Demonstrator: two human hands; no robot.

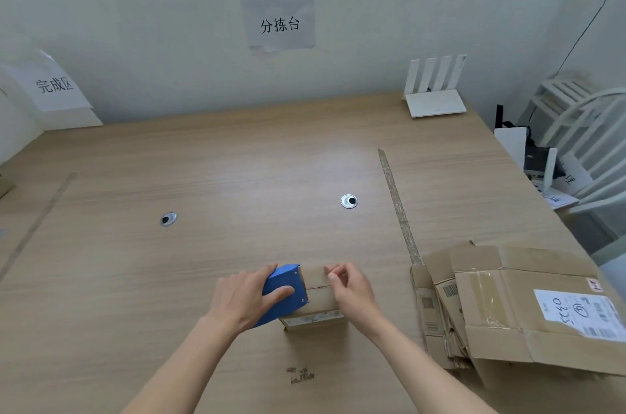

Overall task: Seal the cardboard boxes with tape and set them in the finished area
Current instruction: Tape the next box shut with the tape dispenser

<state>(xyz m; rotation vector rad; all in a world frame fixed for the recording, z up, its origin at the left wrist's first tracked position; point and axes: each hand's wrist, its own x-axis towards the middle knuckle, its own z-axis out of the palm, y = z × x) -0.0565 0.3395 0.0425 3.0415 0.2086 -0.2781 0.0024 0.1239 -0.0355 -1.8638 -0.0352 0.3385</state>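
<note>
A small cardboard box sits on the wooden table near the front edge, its top flaps closed with the seam showing. My left hand grips a blue tape dispenser whose toothed blade rests on the box's left part. My right hand rests on the box's right side, fingers curled and pinching at the top edge; whether it pinches tape I cannot tell.
A pile of flattened cardboard boxes with a shipping label lies at the front right. A tape strip marks a line on the table. A white router stands at the back right. A paper sign hangs at the left wall.
</note>
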